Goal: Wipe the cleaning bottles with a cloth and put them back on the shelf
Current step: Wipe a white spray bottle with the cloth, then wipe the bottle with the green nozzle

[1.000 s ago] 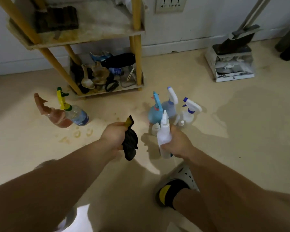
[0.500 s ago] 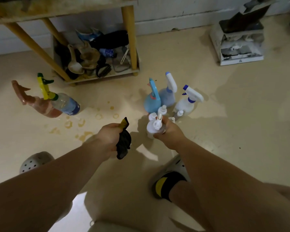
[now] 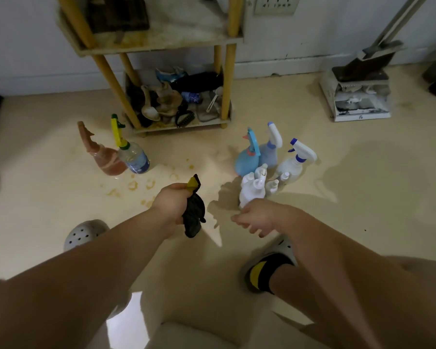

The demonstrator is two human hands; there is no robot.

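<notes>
On the beige floor (image 3: 363, 197) a shelf rack (image 3: 229, 79) is placed by the wall, its lowest board crowded with mixed clutter (image 3: 171, 102). To its left a pink spray bottle (image 3: 106, 159) and a clear spray bottle (image 3: 134, 157) are seen touching. To its right blue spray bottles (image 3: 247, 159) and white spray bottles (image 3: 291, 167) are gathered. Brownish ring stains (image 3: 134, 185) are spread between the groups.

Wall (image 3: 35, 46): white, with socket (image 3: 275, 5).
Floor (image 3: 363, 185): beige, stained, glossy.
Shelf (image 3: 161, 46): yellow posts, by the wall.
Dustpan (image 3: 360, 96): right, by the wall.
Light: dim.
</notes>
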